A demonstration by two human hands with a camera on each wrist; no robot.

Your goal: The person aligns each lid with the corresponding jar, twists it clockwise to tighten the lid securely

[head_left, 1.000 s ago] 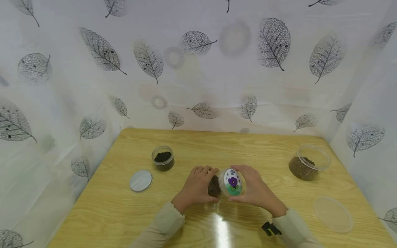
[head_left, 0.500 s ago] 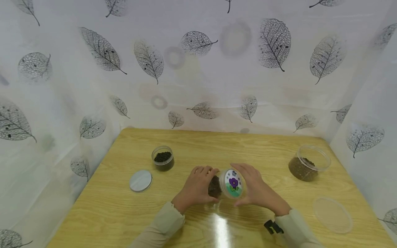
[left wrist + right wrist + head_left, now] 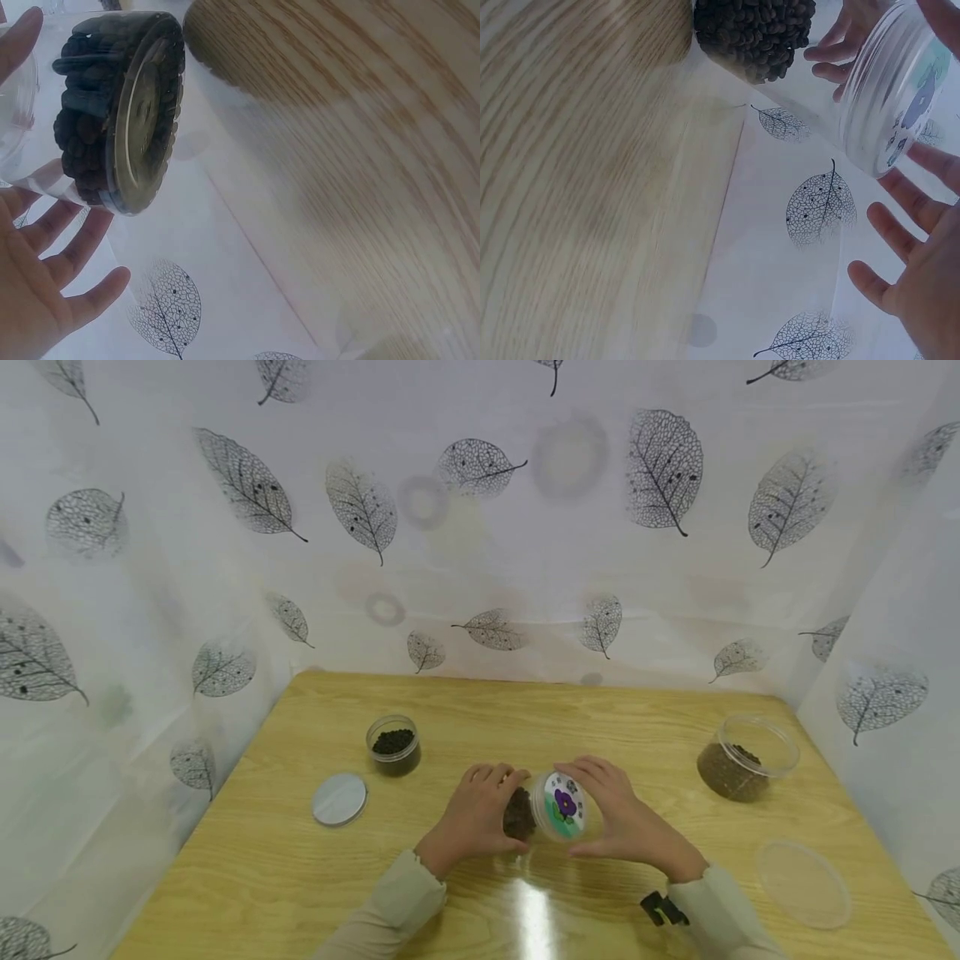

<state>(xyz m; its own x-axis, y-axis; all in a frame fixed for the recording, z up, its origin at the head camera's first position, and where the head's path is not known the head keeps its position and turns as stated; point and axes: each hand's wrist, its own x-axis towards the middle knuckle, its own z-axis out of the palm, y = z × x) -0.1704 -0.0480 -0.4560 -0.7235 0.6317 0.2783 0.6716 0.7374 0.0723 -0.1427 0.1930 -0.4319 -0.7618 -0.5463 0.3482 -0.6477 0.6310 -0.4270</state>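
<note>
Tilted on its side above the table, a clear screw-top jar point(image 3: 519, 814) holds dark bean-like pieces. Its base faces left in the head view and shows its underside in the left wrist view. My left hand point(image 3: 474, 814) grips the jar's body between thumb and fingers. On the jar's mouth, toward the right, sits a lid point(image 3: 564, 807) bearing a purple flower label. My right hand point(image 3: 618, 814) spans this lid, fingertips at its upper edge and thumb near the lower edge. In the right wrist view, fingertips point(image 3: 897, 180) meet the lid's rim.
An open small jar point(image 3: 393, 756) of dark grains stands at the back left, a silver lid point(image 3: 340, 799) before it. At right stands an open tub point(image 3: 731, 774) of brown granules, with a clear lid point(image 3: 804, 883) in front. A leaf-print curtain point(image 3: 495, 543) surrounds the table.
The flower label has turned clockwise on the jar since half a second ago. My right hand's fingers and thumb have shifted slightly around the lid. The left hand keeps its place.
</note>
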